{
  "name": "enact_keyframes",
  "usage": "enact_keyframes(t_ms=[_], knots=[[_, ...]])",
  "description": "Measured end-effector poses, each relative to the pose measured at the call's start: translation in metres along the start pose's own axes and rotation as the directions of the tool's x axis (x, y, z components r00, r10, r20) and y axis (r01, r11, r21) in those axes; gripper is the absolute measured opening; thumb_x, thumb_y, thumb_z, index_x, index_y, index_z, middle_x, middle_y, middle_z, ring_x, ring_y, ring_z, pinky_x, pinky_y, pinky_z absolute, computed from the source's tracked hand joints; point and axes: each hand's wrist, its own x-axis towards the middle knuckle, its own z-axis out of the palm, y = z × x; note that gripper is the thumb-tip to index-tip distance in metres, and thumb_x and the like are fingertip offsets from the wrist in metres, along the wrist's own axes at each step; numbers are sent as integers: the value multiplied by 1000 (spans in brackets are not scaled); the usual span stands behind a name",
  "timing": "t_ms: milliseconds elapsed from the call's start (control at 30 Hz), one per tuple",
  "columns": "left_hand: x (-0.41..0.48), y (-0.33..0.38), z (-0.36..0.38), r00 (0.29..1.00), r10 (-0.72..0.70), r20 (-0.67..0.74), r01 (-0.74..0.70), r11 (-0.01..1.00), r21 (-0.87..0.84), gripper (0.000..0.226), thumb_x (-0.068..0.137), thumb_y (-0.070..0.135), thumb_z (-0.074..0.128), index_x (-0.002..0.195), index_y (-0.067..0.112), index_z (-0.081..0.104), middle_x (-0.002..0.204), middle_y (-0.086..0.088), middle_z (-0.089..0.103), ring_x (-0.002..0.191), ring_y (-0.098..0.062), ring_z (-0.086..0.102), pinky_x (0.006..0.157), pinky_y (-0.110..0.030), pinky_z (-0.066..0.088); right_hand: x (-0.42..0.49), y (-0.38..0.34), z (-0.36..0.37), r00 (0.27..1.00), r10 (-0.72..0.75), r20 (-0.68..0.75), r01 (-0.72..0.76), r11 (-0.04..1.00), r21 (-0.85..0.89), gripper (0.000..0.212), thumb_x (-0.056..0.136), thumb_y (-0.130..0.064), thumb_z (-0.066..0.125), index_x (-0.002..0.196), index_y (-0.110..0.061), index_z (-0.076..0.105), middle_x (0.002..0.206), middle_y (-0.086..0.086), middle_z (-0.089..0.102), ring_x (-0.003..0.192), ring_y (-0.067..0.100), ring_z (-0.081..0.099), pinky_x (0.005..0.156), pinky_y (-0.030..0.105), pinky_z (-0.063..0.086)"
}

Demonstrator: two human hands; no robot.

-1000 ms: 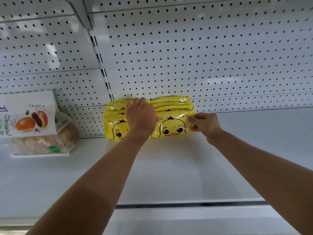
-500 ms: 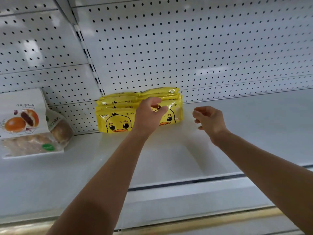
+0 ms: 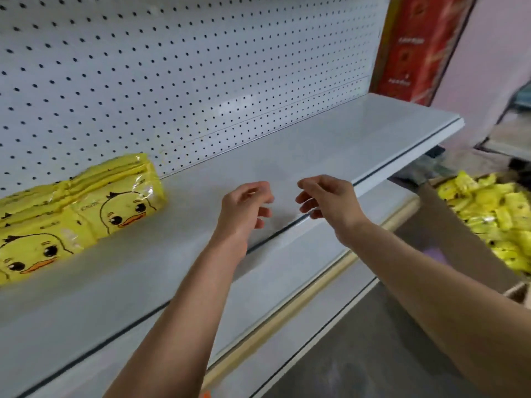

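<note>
A stack of yellow duck-print packets lies at the left of the white shelf, against the pegboard back. My left hand hovers above the shelf's front part, well right of the stack, fingers loosely curled and holding nothing. My right hand hangs just to its right over the shelf's front edge, fingers also loosely curled and empty. Neither hand touches the packets.
A cardboard box at the lower right holds several more yellow duck packets. A red carton stands beyond the shelf's right end. The white pegboard backs the shelf. Grey floor lies below.
Both hands have let go of the yellow stack and drawn back to the right. The view has swung right, bringing the box of packets into sight and losing the bread bag.
</note>
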Motion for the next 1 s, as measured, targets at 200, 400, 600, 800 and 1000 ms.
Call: enact_keyframes(t_ms=[200, 400, 600, 800, 1000], knots=[[-4, -16, 134, 965, -66, 253, 65, 998, 13, 13, 93, 23, 66, 103, 16, 71, 79, 1, 71, 60, -12, 59, 51, -21, 42, -9, 23, -145, 979, 51, -195, -52, 999, -1, 15, 94, -18, 59, 90, -8, 69, 73, 5, 70, 61, 17, 62, 53, 26, 44], [-19, -44, 303, 882, -164, 441, 145, 986, 77, 14, 94, 22, 64, 103, 14, 71, 79, 0, 70, 63, -13, 60, 58, -25, 43, -12, 63, -306, 904, 154, -398, -135, 988, 75, 14, 95, -13, 59, 86, -8, 69, 69, 9, 68, 52, 15, 56, 45, 19, 42], [-30, -85, 454, 796, -281, 535, 229, 960, 164, 15, 95, 22, 62, 105, 13, 68, 82, 0, 69, 59, -8, 57, 50, -18, 42, -7, 104, -461, 836, 250, -488, -293, 956, -13, 15, 95, -9, 58, 94, 0, 69, 72, 10, 67, 52, 11, 58, 44, 16, 43], [-13, -123, 548, 735, -395, 551, 306, 918, 251, 18, 96, 25, 62, 108, 14, 67, 86, 0, 70, 60, -8, 58, 48, -18, 43, 21, 145, -559, 782, 373, -500, -451, 892, -39, 13, 94, -15, 60, 85, -13, 68, 78, 7, 70, 62, 15, 60, 48, 20, 46], [42, -147, 623, 692, -456, 559, 351, 890, 291, 19, 96, 23, 63, 111, 13, 65, 88, -4, 68, 61, -10, 60, 46, -19, 43, 70, 182, -613, 736, 433, -521, -509, 860, -4, 11, 94, -15, 61, 92, -8, 69, 76, 6, 69, 64, 16, 61, 56, 26, 48]])
